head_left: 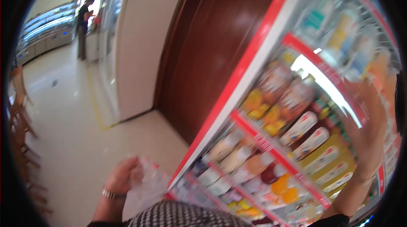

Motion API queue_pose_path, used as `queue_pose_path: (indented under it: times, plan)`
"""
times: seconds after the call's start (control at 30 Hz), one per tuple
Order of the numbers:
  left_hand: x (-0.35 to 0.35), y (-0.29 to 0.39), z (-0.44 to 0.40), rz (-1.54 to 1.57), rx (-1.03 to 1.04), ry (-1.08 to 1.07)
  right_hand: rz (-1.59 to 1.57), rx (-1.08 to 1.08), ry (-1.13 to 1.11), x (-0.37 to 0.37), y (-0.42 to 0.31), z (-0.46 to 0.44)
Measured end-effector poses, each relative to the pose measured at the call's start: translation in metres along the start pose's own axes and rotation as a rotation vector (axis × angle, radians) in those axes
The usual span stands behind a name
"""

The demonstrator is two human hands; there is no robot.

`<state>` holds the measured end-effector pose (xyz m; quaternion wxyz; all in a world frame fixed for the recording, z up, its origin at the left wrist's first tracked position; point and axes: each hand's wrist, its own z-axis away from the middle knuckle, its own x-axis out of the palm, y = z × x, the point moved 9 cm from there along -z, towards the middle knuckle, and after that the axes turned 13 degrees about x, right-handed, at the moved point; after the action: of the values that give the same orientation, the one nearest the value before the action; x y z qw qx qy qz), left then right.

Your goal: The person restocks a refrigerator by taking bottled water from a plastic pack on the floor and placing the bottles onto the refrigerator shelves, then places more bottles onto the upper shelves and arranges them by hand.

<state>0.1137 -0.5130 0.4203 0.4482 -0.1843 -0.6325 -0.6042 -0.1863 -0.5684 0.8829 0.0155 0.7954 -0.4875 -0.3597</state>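
Low on the left, my left hand (125,176) is closed on a clear plastic bag (148,186) with small red parts at its top. A metal band circles that wrist. My right hand (366,108) is raised at the right, in front of the shelves of a red-framed drinks cooler (250,51). Motion smears its fingers, and what they hold, if anything, cannot be made out. Near it are clear bottles with blue and yellow labels (341,32) on an upper shelf. Dark and yellow packages (324,155) stand below, left of my right forearm.
A brown door (207,36) is set in the wall left of the cooler. Far back, a person in dark clothes stands by a counter (92,45), near a lit display case (46,28). Wooden chairs (19,117) line the left edge. Tiled floor (68,142) lies between.
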Motion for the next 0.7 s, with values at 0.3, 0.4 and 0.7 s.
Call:
queue_pose_path:
  times: [0.3, 0.4, 0.7]
  plan:
    - [0.018, 0.031, 0.037, -0.168, -0.083, -0.147, -1.222, -0.178, -0.897, 0.26, -0.258, 0.188]
    - [0.023, 0.034, 0.041, -0.264, -0.072, -0.14, -1.409, -0.172, -1.133, 0.308, -0.349, 0.231]
    - [0.036, 0.023, 0.066, -0.286, -0.14, -0.159, -0.424, -0.532, -1.301, 0.411, -0.424, 0.35]
